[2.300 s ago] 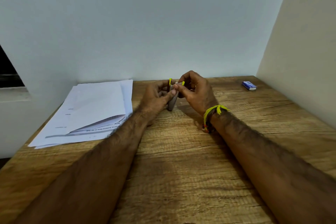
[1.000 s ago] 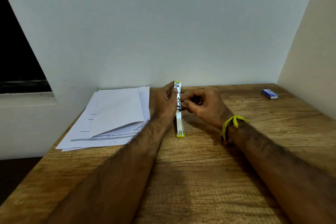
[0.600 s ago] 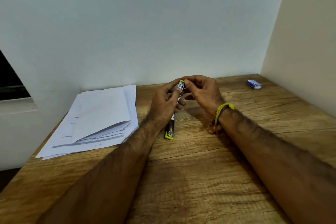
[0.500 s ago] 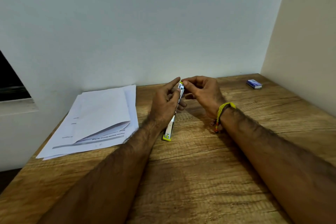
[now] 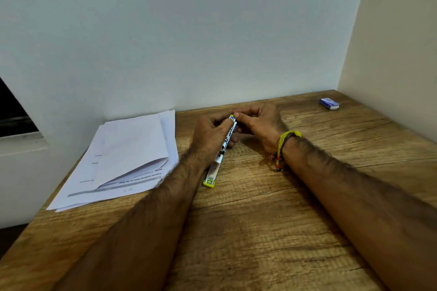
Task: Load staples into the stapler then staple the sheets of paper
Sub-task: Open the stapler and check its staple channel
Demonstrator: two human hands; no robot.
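Note:
A slim metal stapler (image 5: 218, 160) with yellow-green ends lies swung open full length on the wooden table (image 5: 260, 231), its near end resting on the wood. My left hand (image 5: 210, 136) grips its far half from the left. My right hand (image 5: 257, 123) pinches the stapler's far tip with thumb and fingers from the right. Any staples between the fingers are too small to see. A stack of white paper sheets (image 5: 127, 158), the top one folded over, lies to the left of my hands.
A small blue staple box (image 5: 329, 103) sits at the far right of the table near the wall corner. Walls close the table at the back and right. A dark window opening (image 5: 11, 111) is at the left.
The stapler has gone from folded in my fingers to swung open along the table. Both hands stay at its far end; the right fingers have closed in on the tip.

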